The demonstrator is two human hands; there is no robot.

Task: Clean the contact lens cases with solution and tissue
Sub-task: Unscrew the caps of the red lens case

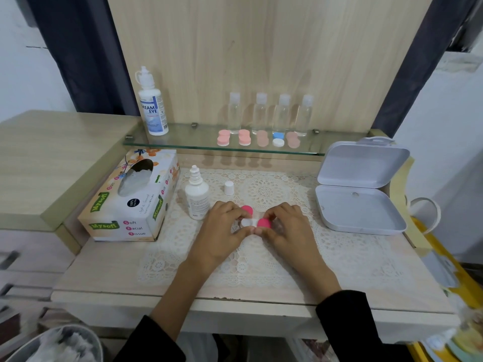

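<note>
A white contact lens case (247, 222) lies on the lace mat between my hands. My left hand (224, 226) holds its left end with curled fingers. My right hand (286, 226) pinches a pink cap (264, 223) at the case's right well. A second pink cap (247, 210) lies just behind the case. A small solution bottle (196, 197) stands uncapped to the left, its white cap (229, 188) beside it on the mat. The tissue box (130, 202) sits at the left.
A glass shelf (203, 147) at the back holds a large solution bottle (153, 105), several clear bottles (271, 113) and several lens cases (258, 138). An open white box (360, 186) lies at the right. A bin (60, 346) stands at the lower left.
</note>
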